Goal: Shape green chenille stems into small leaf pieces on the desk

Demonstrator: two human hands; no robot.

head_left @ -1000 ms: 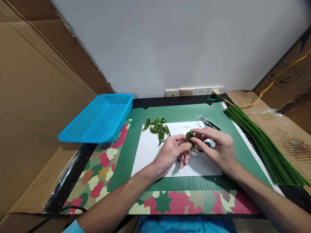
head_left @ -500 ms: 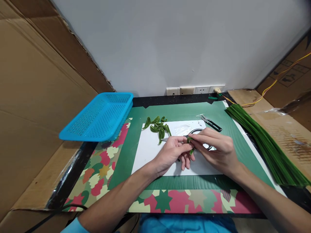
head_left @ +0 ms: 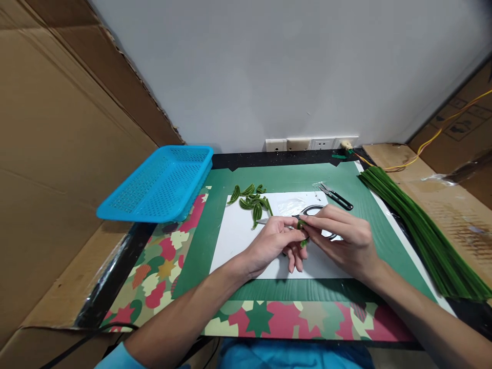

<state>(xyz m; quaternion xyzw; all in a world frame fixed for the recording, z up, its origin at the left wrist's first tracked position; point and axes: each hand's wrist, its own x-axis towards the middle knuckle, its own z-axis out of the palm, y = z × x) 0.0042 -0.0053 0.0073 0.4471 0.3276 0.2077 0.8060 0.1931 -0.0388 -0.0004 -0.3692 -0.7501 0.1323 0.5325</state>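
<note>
Both hands meet over the white sheet point(head_left: 238, 246) at the table's middle. My left hand point(head_left: 274, 243) and my right hand point(head_left: 342, 241) pinch the same small green pipe-cleaner piece point(head_left: 301, 225) between fingertips; most of it is hidden by the fingers, and a green end pokes out below. A pile of several finished green curled pieces point(head_left: 251, 201) lies at the sheet's far left corner. Scissors point(head_left: 313, 211) lie on the sheet just behind my hands, partly hidden.
A blue mesh basket point(head_left: 157, 185) stands at the left, overhanging the green mat point(head_left: 200, 246). Small black snips point(head_left: 335, 196) lie at the back right. A long bundle of green pipe cleaners point(head_left: 418, 233) runs along the right edge. Cardboard walls flank both sides; wall sockets point(head_left: 307, 144) sit behind.
The green piece was a visible loop one second ago; now it is pressed flat and mostly hidden between the fingertips. Both hands have stayed in place.
</note>
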